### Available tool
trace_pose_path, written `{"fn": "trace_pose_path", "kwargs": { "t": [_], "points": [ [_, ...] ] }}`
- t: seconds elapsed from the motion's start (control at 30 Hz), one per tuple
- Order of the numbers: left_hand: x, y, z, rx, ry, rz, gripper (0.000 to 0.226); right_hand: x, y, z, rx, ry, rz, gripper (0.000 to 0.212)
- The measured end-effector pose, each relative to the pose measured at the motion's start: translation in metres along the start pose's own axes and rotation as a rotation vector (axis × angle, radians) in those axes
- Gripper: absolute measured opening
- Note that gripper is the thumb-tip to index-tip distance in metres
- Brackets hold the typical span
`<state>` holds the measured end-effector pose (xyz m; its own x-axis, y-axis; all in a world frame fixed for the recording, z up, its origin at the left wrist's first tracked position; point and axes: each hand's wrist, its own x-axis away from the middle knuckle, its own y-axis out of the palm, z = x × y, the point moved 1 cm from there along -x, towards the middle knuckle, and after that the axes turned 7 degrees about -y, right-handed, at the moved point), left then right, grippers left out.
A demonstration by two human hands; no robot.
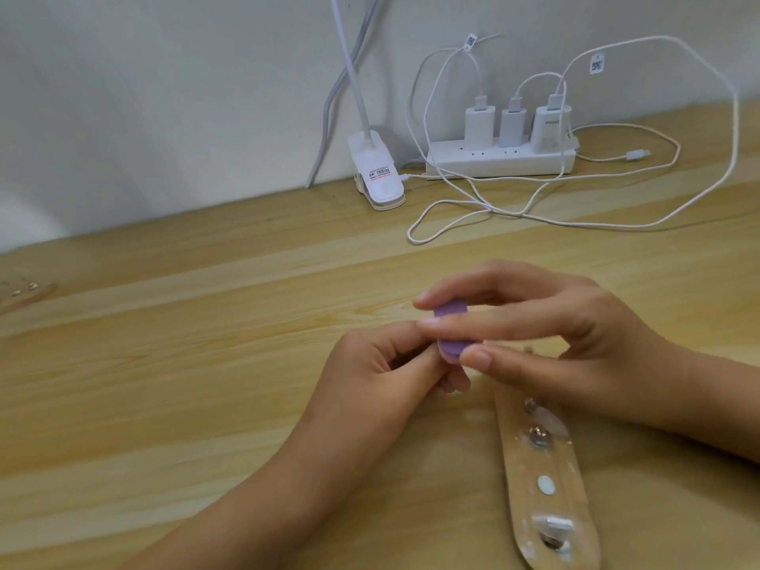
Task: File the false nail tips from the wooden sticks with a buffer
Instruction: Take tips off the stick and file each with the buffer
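My right hand (547,339) pinches a small purple buffer (575,329) between thumb and fingers at the middle of the desk. My left hand (382,372) is curled tight against the buffer's lower end, its fingertips pinched together; a false nail tip may be between them, but it is hidden. A wooden stick (547,487) lies flat at the lower right, running toward me, with metal studs, a pale adhesive dot and clear false nail tips (549,421) stuck along it. Part of the stick passes under my right hand.
A white power strip (499,160) with three chargers sits at the back by the wall, its white cables (534,211) looping over the wooden desk (185,364). A white clip lamp base (376,176) stands to its left. Another wooden stick (20,294) shows at the far left edge.
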<state>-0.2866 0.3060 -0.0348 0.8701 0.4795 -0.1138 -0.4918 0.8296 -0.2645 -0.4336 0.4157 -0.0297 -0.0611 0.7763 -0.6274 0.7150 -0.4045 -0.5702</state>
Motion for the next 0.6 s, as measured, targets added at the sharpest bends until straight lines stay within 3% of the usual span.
{"fn": "trace_pose_path", "kwargs": {
  "t": [0.07,0.23,0.33,0.5,0.6],
  "points": [
    [-0.0004,0.0008,0.0009,0.033,-0.025,-0.001,0.015,-0.001,-0.0034,0.0034,0.019,0.06,0.061,0.028],
    [0.0006,-0.0001,0.0004,0.026,-0.013,0.014,0.031,0.0004,0.0022,-0.0004,0.0,-0.023,-0.007,0.027],
    [0.0004,0.0012,0.0015,0.026,-0.032,0.003,0.014,-0.0026,-0.0008,0.0043,-0.023,0.079,0.069,0.029],
    [0.0017,0.0013,0.0017,-0.019,-0.001,0.013,0.02,-0.0007,0.001,0.0015,-0.055,0.054,0.023,0.03],
    [0.0013,0.0008,-0.0002,0.002,-0.033,0.024,0.015,-0.0022,-0.0024,0.0055,-0.081,0.146,0.079,0.028]
  ]
}}
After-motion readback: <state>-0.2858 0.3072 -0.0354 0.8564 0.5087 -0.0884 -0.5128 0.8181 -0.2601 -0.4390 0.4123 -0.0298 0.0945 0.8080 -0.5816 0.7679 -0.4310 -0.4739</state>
